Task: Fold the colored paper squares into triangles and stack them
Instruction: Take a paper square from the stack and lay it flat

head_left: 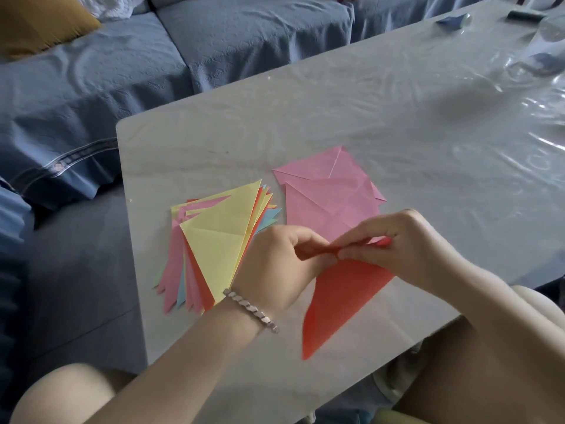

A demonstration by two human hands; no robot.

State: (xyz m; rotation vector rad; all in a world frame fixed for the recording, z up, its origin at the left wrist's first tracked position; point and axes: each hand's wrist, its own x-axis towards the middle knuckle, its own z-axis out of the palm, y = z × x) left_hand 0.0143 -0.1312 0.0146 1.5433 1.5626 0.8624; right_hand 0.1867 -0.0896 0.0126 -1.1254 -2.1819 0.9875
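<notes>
A red paper [336, 298], folded into a long triangle, lies on the table with its point toward me. My left hand [281, 264] and my right hand [400, 243] both pinch its far edge, fingertips nearly touching. To the left lies a fanned stack of folded triangles [214, 240] in yellow, pink, red, blue and green, a yellow one on top. Beyond my hands lie pink paper sheets [330, 191] with creases, partly hidden by my right hand.
The pale table [397, 117] is covered with clear plastic film. A blue sofa [122, 71] with a mustard cushion [39, 22] runs along the far left. Small dark objects [452, 19] sit at the table's far right end. My knees show below the near edge.
</notes>
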